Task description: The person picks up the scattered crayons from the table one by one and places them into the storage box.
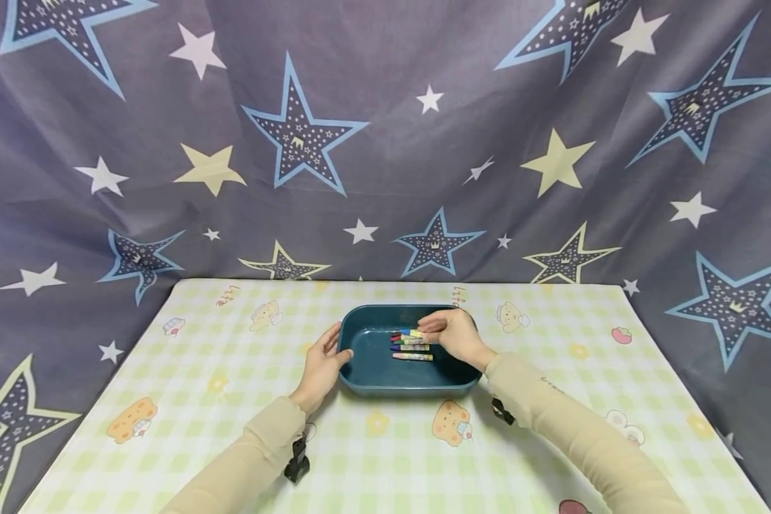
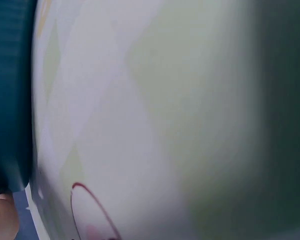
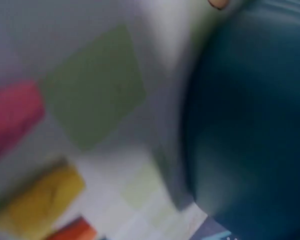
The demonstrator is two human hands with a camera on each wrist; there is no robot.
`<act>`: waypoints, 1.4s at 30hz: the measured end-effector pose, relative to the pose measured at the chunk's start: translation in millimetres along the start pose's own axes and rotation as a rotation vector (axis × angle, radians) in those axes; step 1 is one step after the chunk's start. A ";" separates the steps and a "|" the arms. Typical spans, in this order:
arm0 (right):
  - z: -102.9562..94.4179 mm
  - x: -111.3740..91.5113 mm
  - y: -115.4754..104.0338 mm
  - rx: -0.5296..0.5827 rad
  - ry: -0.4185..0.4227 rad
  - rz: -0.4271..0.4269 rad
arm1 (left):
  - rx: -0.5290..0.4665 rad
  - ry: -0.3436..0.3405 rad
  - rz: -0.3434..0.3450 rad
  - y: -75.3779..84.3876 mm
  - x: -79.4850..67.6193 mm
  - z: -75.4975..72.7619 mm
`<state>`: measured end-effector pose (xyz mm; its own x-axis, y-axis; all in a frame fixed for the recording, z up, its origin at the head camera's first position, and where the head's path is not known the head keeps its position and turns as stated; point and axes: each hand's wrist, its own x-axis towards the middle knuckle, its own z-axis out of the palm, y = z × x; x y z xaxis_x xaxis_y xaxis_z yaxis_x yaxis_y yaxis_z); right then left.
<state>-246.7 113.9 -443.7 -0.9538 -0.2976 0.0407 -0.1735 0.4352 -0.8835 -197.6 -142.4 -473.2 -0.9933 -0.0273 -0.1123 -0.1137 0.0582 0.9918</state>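
Observation:
A dark teal rectangular tray [image 1: 375, 390] sits near the middle of the table in the head view. Several crayons lie side by side inside it, among them a pink crayon [image 1: 412, 357] and a purple crayon [image 1: 411, 348]. My left hand [image 1: 320, 368] holds the tray's left side, thumb over the rim, fingers outside. Reaching over the right side, my right hand [image 1: 452, 334] pinches the right end of a blue-tipped crayon [image 1: 411, 333] with a yellow wrapper; the fingertips hide that end. The left wrist view shows the tray's outer wall [image 2: 10, 90] and part of a finger [image 2: 2, 220].
A green-and-white checked cloth [image 1: 231, 428] with printed cartoons covers the table. Behind it hangs a grey star-patterned curtain [image 1: 385, 143]. Blurred red [image 3: 12, 117], yellow [image 3: 45, 200] and orange pieces appear on the cloth beside the tray wall [image 3: 250, 125] in the right wrist view.

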 end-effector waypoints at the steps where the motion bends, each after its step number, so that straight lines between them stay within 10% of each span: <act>1: 2.4 0.7 1.4 0.007 -0.005 0.009 | 0.001 0.000 0.003 0.4 -0.6 0.0; 24: 18.1 6.9 16.2 -0.036 -0.087 0.068 | 0.018 0.015 0.008 -6.1 -0.2 -0.7; 42: 12.8 1.8 13.1 0.138 -0.162 0.007 | 0.030 0.026 0.006 -7.6 2.1 -1.2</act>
<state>-247.6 108.2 -461.1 -0.9013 -0.4322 -0.0315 -0.1210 0.3208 -0.9394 -198.8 -144.1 -480.9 -0.9932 -0.0529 -0.1039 -0.1083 0.0885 0.9902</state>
